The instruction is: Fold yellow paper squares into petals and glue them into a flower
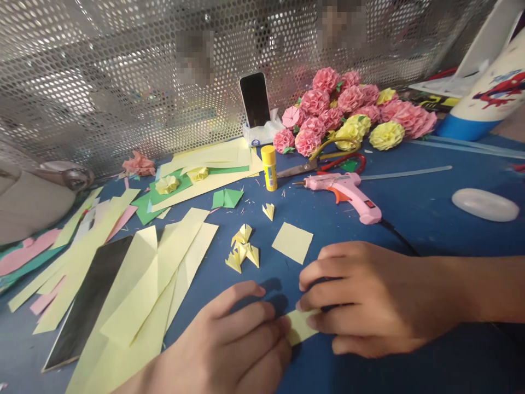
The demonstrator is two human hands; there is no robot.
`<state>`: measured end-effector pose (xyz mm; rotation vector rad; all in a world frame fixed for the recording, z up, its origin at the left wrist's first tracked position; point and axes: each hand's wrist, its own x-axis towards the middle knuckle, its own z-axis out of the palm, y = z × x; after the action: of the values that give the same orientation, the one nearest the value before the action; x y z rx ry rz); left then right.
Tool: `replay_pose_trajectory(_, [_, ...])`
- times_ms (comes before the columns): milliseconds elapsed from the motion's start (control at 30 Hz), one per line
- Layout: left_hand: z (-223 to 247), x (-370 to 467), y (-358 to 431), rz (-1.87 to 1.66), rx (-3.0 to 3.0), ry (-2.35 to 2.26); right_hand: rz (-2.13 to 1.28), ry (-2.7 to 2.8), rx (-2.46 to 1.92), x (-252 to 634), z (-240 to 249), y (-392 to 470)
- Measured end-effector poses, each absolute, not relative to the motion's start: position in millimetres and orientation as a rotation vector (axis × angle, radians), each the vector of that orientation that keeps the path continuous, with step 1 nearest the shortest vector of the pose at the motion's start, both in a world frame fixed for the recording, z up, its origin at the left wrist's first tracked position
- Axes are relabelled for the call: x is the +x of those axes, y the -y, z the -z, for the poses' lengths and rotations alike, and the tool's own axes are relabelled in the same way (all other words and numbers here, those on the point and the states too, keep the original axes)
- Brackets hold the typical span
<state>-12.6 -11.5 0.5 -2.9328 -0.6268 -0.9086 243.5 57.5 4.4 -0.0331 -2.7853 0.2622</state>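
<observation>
A small pale yellow paper piece (301, 326) lies on the blue table (410, 230) between my hands. My left hand (241, 334) touches its left edge, fingers curled together, the thumb hidden. From the right, my right hand (369, 298) has its fingertips on the paper's other end, the fingers bent and slightly apart. Just beyond them lies a flat yellow square (292, 242). Several small folded yellow pieces (243, 250) are grouped left of that square, and a single folded piece (268, 212) sits farther back.
Long yellow strips (164, 273) cover the left side. A glue stick (269, 168), scissors (301, 168) and a pink glue gun (346, 192) lie beyond my hands. Pink and yellow paper flowers (350, 104), a phone (255, 100) and a cup (484, 93) are at the back.
</observation>
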Motion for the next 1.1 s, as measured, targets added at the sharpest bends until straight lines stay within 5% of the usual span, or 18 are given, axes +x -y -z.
replay_pose_trajectory(433, [9.4,-16.4,16.0,0.939,-2.847,0.678,0.030,2.891,-0.300,247.5,-14.3,-25.6])
replay_pose_trajectory(933, [1.7,3.7,13.2,0.731,-3.034,1.264,-0.306,2.688,-0.323,233.3,5.6,-50.3])
replay_pose_trajectory(1100, [-0.8,1.5,14.0,0.985,-3.042,1.397,-0.604,2.537,-0.385,237.7,2.9,-52.5])
